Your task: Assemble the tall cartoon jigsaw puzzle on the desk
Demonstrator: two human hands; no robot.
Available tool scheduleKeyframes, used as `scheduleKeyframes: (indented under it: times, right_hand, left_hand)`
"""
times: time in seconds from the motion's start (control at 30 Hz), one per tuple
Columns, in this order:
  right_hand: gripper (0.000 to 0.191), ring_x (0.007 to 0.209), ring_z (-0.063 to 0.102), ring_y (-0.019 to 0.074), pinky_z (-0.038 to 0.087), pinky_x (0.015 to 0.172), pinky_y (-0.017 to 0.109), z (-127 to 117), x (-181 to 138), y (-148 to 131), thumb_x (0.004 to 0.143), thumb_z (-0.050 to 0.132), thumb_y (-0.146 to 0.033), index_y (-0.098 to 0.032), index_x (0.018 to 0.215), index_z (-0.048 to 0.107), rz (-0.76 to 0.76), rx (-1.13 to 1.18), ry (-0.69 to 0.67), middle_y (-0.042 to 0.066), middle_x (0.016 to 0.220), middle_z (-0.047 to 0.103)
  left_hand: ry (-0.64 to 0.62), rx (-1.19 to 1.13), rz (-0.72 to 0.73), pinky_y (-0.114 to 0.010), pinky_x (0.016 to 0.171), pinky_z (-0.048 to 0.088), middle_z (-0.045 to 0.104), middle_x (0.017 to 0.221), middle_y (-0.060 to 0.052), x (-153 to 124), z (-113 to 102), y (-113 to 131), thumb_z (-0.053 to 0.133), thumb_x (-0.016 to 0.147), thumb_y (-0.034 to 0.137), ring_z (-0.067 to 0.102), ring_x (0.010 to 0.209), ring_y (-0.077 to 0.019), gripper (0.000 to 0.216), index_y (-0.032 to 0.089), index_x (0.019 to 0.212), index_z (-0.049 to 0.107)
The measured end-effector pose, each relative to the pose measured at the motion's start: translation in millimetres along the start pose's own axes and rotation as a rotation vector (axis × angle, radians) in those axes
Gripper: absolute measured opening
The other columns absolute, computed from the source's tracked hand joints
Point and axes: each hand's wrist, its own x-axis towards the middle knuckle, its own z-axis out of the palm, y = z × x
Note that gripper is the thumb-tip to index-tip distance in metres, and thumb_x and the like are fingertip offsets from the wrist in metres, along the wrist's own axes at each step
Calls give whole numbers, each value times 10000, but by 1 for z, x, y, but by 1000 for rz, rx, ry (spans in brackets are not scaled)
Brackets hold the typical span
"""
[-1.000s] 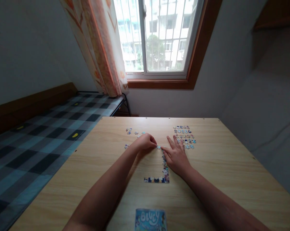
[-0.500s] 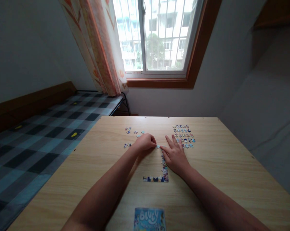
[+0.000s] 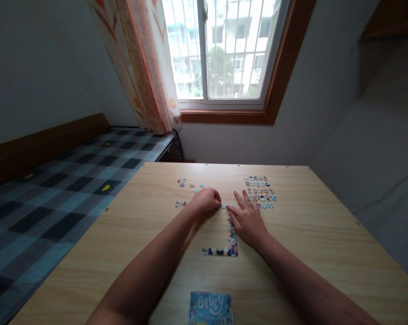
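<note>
Joined jigsaw pieces lie on the table as a right edge and a bottom row, with a pale puzzle piece at the upper end. My left hand pinches at the left side of that pale piece, thumb and forefinger together. Spread fingers of my right hand rest flat over the top of the right edge, the forefinger touching near the pale piece. Part of the joined edge is hidden under my right hand.
Rows of loose puzzle pieces lie beyond my right hand. A few more loose pieces are at the left. A blue "Bluey" picture box or card lies at the near edge of the wooden table. A bed stands left.
The view has shifted very slightly. Both hands stay in nearly the same place at the pale puzzle piece.
</note>
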Motion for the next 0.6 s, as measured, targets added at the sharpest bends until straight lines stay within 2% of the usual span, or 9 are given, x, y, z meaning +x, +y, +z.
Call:
scheduleKeyframes:
  times: [0.43, 0.53, 0.6]
  right_hand:
    - [360, 1543, 208, 346, 136, 1196, 698, -1, -1, 1, 1011, 467, -279, -293, 1286, 700, 1, 10, 25, 77, 1605, 408]
    - [360, 1543, 207, 349, 146, 1192, 701, -1, -1, 1, 1011, 463, -274, -288, 1278, 705, 4, 14, 31, 85, 1606, 404]
    - [360, 1542, 209, 352, 152, 1193, 698, -1, -1, 1, 1010, 463, -269, -286, 1270, 710, 7, 15, 41, 89, 1606, 405]
  left_hand:
    - [-14, -80, 24, -243, 614, 433, 763, 768, -20, 4, 4, -7, 706, 714, 268, 662, 716, -165, 160, 204, 825, 802]
    - [7, -108, 22, -245, 633, 450, 765, 778, -25, 5, -3, -9, 701, 738, 265, 663, 723, -165, 163, 190, 839, 803]
    - [59, -119, 7, -254, 659, 463, 772, 833, -43, 6, -15, -14, 672, 787, 276, 665, 744, -168, 199, 174, 897, 802]
